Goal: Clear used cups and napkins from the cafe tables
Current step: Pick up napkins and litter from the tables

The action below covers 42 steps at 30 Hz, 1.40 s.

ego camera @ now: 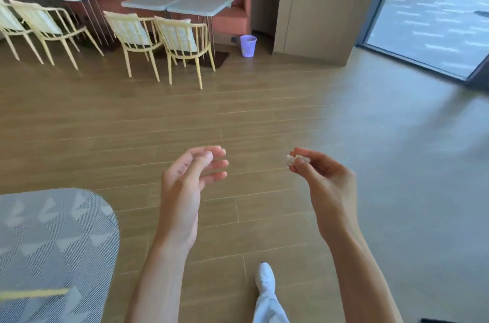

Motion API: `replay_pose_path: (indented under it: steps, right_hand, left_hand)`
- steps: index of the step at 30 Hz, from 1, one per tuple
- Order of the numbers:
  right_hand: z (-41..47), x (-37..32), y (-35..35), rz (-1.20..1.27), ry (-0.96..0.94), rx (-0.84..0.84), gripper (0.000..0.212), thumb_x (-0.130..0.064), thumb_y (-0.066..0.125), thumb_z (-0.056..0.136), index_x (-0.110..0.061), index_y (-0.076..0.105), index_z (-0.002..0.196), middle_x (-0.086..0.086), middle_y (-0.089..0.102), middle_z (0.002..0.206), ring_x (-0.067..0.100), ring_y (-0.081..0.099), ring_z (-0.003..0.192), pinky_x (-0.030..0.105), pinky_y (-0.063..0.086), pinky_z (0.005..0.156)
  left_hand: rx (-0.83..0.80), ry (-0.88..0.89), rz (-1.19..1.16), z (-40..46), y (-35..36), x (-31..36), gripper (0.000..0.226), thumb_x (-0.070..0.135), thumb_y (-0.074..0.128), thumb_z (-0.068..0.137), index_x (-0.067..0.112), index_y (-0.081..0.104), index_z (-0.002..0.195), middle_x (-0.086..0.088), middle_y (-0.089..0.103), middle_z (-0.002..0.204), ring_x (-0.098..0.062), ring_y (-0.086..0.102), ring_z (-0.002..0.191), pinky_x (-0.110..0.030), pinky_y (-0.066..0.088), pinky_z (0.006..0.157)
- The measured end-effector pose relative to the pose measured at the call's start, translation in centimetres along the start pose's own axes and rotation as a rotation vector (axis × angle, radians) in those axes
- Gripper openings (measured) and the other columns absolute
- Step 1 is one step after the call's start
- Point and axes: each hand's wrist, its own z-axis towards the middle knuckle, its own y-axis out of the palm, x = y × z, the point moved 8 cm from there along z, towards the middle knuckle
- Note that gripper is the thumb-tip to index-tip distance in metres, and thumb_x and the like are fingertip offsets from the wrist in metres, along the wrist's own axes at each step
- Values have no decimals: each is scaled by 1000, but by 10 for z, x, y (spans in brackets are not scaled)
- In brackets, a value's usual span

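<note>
The right hand is raised in front of the body and pinches a small crumpled white scrap, most likely a wadded napkin, between the thumb and the first fingertips. Only a little of the wad shows beyond the fingers, so its full shape cannot be told. The left hand hangs beside it, well apart, holding nothing; its fingers are loosely curled with the thumb lying across them.

A scrap like this should be nearly weightless, soft and easily crushed. It will not slip, but a light pinch could let it drop or drift, so closing more of the fingers round it, or tucking it into the palm, would be safer for carrying.

Across the wooden floor a lilac bin stands at the foot of the wall, next to the orange bench; it looks like the likely place for the scrap. The white cafe surfaces near it, with pale yellow chairs drawn up, show no cups or napkins from here. A grey patterned rug lies to the lower left, and one white shoe is stepping forward.
</note>
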Motion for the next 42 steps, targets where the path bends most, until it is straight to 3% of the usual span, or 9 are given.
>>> replay_pose_path:
  steps: [10, 20, 23, 27, 32, 36, 42]
  right_hand:
    - [221, -9, 202, -1, -52, -385, 11, -9, 77, 90, -16, 80, 97, -5, 80, 87, 9, 77, 84, 12, 53, 77]
    - [312, 39, 416, -96, -3, -716, 10, -13, 75, 91, -21, 80, 97, -6, 80, 87, 6, 76, 88, 9, 52, 74]
    - [339, 55, 487, -131, 4, -763, 10, -15, 75, 92, -20, 80, 99, -6, 80, 87, 6, 76, 88, 7, 50, 73]
    - [386, 51, 597, -181, -29, -770, 11, -16, 74, 93, -23, 80, 97, -9, 80, 88, 5, 76, 89, 18, 50, 78]
    - [409, 39, 742, -159, -56, -854, 11, -17, 74, 92, -23, 81, 98, -7, 80, 91, 8, 76, 91, 23, 51, 85]
    - [402, 64, 839, -161, -23, -965, 15, -13, 70, 94, -24, 81, 97, -9, 80, 90, 8, 76, 90, 22, 50, 84]
    - [386, 105, 995, -135, 7, -1170, 19, -8, 68, 95, -23, 80, 94, -7, 80, 86, 3, 75, 85, 6, 49, 73]
  left_hand:
    - [318, 184, 23, 210, -42, 38, 32, 3, 52, 101, 16, 78, 88, -13, 77, 105, -27, 74, 93, -36, 62, 81]
    - [676, 177, -9, 342, -160, 16, 25, 3, 54, 100, 8, 76, 91, -15, 77, 104, -28, 73, 92, -45, 59, 85]
    - [707, 196, -43, 408, -202, 10, 21, 3, 55, 100, 4, 75, 95, -16, 77, 104, -30, 74, 93, -42, 61, 83]
    - [685, 201, -98, 509, -258, 27, 22, 0, 55, 99, 4, 75, 92, -16, 77, 101, -25, 74, 86, -41, 61, 80]
    - [798, 330, -107, 580, -365, 83, 22, 7, 59, 95, 13, 79, 87, -14, 77, 98, -27, 74, 88, -38, 62, 80]
    - [926, 319, -102, 595, -438, 86, 23, 12, 61, 93, 19, 80, 82, -14, 77, 101, -28, 74, 91, -38, 60, 79]
    - [1147, 285, -50, 622, -546, 79, 26, 3, 54, 100, 10, 75, 86, -12, 77, 100, -29, 74, 91, -36, 60, 77]
